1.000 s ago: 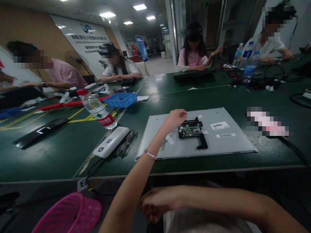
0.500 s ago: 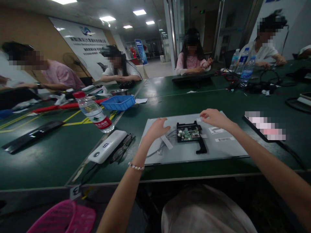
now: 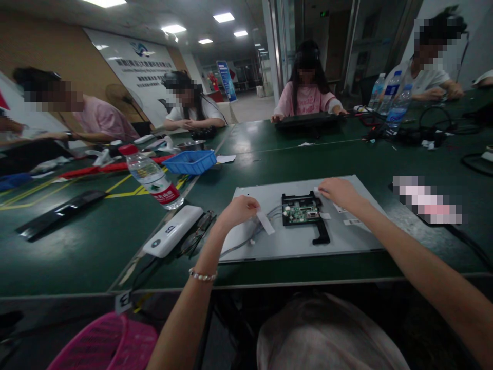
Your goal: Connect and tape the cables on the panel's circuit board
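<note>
A grey metal panel [image 3: 346, 236] lies flat on the green table in front of me. A small green circuit board in a black bracket [image 3: 304, 213] sits on its middle, with thin wires running off to the left. My left hand [image 3: 236, 210] is curled over the panel's left part, fingers pinched on a white strip of tape [image 3: 265, 222] by those wires. My right hand [image 3: 338, 191] rests on the panel just right of the board, fingers closed at a small white label; what they hold is hidden.
A water bottle [image 3: 152, 177], a white power bank [image 3: 173, 231] and folded glasses [image 3: 196, 234] lie left of the panel. A blue tray [image 3: 190, 162] stands farther back. A pink basket [image 3: 103, 344] sits below the table edge. Other people work around the table.
My left hand has closed onto the white tape strip and drawn slightly toward me. My right hand, in my lap a second ago, stays on the panel beside the board.
</note>
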The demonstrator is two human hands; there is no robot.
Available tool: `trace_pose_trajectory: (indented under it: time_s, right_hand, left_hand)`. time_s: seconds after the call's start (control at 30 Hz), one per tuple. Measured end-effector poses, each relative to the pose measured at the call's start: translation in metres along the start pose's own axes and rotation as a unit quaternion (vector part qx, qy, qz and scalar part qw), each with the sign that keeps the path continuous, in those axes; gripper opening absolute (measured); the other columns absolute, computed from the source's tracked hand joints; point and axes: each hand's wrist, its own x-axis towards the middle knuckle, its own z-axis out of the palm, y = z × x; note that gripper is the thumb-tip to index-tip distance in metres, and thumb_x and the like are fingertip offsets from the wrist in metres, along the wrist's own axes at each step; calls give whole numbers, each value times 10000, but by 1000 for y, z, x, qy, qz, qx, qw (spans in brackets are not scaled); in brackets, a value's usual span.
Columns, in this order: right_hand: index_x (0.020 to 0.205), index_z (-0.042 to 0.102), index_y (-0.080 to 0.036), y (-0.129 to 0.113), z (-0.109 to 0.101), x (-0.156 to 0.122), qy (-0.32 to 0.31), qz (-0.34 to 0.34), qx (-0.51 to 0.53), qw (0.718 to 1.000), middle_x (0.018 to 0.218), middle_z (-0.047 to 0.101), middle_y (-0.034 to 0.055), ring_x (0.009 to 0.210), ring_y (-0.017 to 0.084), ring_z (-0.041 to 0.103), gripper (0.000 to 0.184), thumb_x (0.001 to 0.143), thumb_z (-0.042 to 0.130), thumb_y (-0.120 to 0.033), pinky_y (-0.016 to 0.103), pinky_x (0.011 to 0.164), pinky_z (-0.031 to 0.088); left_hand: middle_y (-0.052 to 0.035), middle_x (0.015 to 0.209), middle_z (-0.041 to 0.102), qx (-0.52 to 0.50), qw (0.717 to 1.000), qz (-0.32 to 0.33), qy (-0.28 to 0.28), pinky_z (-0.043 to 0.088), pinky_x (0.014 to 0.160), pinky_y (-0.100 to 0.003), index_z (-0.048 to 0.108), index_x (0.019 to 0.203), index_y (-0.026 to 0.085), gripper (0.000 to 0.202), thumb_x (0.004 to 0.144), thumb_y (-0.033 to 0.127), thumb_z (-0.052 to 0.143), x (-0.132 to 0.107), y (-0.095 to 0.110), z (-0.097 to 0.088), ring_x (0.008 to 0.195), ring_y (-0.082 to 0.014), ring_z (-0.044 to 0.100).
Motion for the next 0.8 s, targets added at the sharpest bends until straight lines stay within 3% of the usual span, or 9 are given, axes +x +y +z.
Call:
trace_pose_trajectory:
  time_s: [0.2,0.63,0.8]
  right_hand:
    - [892,704,-169,-1,3,0,11,6,-12,1000,888,692,91,807,212,637,240,928,480,-249,295,677,415]
    - [943,686,-155,0,9,-3,36,5,5,999,948,684,89,874,204,620,231,933,466,-228,284,725,419]
    - [972,686,-162,0,8,-2,25,17,19,999,985,686,97,902,210,618,236,934,463,-231,286,741,417]
  left_hand:
    - [-41,830,723,2,999,-2,45,487,752,-244,722,847,156,265,719,192,493,5,-8,-3,788,-181,659]
    - [-57,885,718,50,997,-46,42,484,754,-237,710,886,167,238,785,188,495,5,-5,10,839,-191,662]
    - [-102,1084,673,66,993,-58,79,470,884,-307,615,1127,149,345,812,239,509,7,3,12,998,-231,626]
